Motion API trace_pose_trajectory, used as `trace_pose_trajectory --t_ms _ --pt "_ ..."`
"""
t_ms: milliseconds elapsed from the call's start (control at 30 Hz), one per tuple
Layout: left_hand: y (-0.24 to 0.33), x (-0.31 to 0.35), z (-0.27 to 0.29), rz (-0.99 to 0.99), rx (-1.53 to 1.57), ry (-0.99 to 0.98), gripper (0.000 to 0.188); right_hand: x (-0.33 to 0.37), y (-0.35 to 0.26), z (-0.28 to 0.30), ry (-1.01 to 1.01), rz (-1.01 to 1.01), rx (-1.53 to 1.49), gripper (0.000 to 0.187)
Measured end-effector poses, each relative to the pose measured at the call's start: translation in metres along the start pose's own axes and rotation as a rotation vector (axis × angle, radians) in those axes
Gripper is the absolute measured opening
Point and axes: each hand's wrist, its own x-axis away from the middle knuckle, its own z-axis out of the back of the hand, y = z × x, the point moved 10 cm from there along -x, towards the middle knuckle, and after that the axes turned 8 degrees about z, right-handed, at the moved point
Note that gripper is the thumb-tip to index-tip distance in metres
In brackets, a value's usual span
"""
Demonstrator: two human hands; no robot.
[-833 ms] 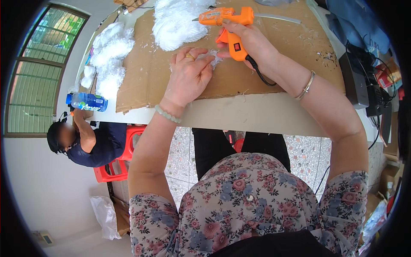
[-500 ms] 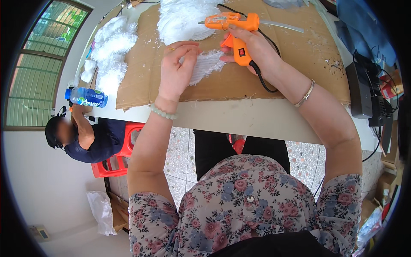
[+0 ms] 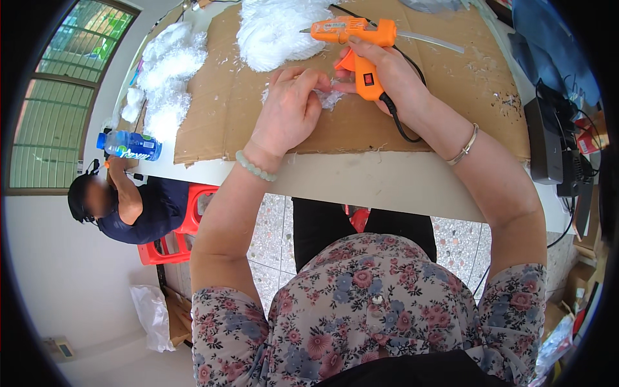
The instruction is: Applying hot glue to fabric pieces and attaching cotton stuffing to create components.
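An orange hot glue gun (image 3: 367, 80) is held by its handle in my right hand (image 3: 400, 77), its nozzle pointing left over the cardboard and a clear glue stick (image 3: 432, 42) poking out of its back. Two fingers of that hand reach left below the trigger to a white, frayed piece of fluffy fabric (image 3: 332, 100). My left hand (image 3: 293, 111) lies over most of this piece, with thumb and fingers pinched together at its edge. Beyond both hands is a larger bundle of white fluffy material (image 3: 277, 35), close under the nozzle.
A cardboard sheet (image 3: 219, 129) covers much of the white table (image 3: 387, 174). White fluff (image 3: 164, 71) and a blue-capped bottle (image 3: 132, 146) are on the left. A dark box (image 3: 545, 142) with cables stands right. Another person (image 3: 138, 206) sits at the left by a red stool (image 3: 155, 253).
My left hand has moved right and turned over the white piece, now covering most of it. The glue gun and right hand have shifted slightly right.
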Motion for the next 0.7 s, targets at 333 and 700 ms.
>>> trace_pose_trajectory --t_ms 333,700 --pt "-0.007 -0.007 0.002 0.065 0.155 0.012 0.027 -0.002 -0.014 0.004 0.023 0.112 0.075 0.031" --pt "-0.045 0.003 0.019 0.332 0.367 0.020 0.029 -0.006 -0.002 -0.011 -0.086 0.071 0.154 0.034"
